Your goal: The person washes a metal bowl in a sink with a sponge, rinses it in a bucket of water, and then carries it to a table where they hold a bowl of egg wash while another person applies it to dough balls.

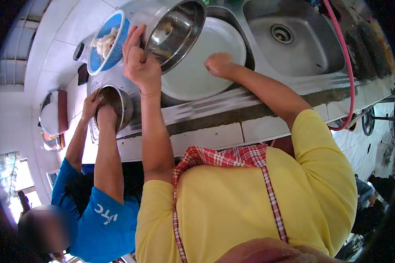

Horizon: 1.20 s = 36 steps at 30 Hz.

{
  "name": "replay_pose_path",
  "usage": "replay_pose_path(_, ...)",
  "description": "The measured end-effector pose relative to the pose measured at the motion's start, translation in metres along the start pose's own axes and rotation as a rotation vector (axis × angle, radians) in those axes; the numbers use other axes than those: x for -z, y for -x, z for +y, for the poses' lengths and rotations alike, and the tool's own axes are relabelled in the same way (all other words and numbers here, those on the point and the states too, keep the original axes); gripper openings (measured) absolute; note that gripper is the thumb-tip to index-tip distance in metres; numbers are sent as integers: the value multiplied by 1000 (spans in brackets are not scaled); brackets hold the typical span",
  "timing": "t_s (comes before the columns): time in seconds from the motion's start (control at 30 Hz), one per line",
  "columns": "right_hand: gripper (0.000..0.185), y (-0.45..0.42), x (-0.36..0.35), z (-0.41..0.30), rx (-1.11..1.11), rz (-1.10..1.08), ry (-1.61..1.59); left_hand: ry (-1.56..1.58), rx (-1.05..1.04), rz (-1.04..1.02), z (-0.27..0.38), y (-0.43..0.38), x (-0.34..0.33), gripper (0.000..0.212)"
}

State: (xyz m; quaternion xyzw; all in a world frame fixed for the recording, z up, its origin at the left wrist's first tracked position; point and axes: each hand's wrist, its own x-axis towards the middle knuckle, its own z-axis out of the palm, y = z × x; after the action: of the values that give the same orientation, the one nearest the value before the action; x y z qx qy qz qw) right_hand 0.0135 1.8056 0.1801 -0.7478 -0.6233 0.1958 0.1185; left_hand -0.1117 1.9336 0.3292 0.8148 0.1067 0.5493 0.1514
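My left hand [141,64] grips the rim of a stainless steel bowl [176,33], which it holds tilted on its side, with the inside facing right. Below and to the right of the bowl, a large pale oval basin [197,79] sits in the left sink compartment. Over this basin is my right hand [219,65], its fingers curled in; whether anything is inside them cannot be seen. A blue plastic colander with a white rim [118,42] stands left of the bowl, with whitish food pieces [104,43] in it.
At my left a co-worker in a blue shirt has both hands in a metal pot [126,110] on the drainboard. The right sink compartment [311,49] shows its drain. A pink hose [344,56] hangs over its right side. A lidded jar [80,52] stands behind the colander.
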Motion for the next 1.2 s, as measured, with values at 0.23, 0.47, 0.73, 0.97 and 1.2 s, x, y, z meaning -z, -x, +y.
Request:
replay_pose_path(0.23, 15, 3, 23, -6, 12, 58, 202, 105, 231, 87, 8, 9, 17, 24)
replay_pose_path(0.47, 19, -4, 35, -9, -45, -44, 191, 615, 539, 346, -34, 33, 29, 28)
replay_pose_path(0.73, 24, 3, 33, -29, -135, -172, 178, 669, 655, 339, -62, 46, 43, 28)
replay_pose_path(0.97, 33, -9, 107, -22, -80, -27, -127, 502, 732, 314, -68, 72, 44, 29)
replay_pose_path(1.2, 37, -125, 121, -217, 277, 253, -1049, 531, 1441, 447, -107, 120, 137, 25)
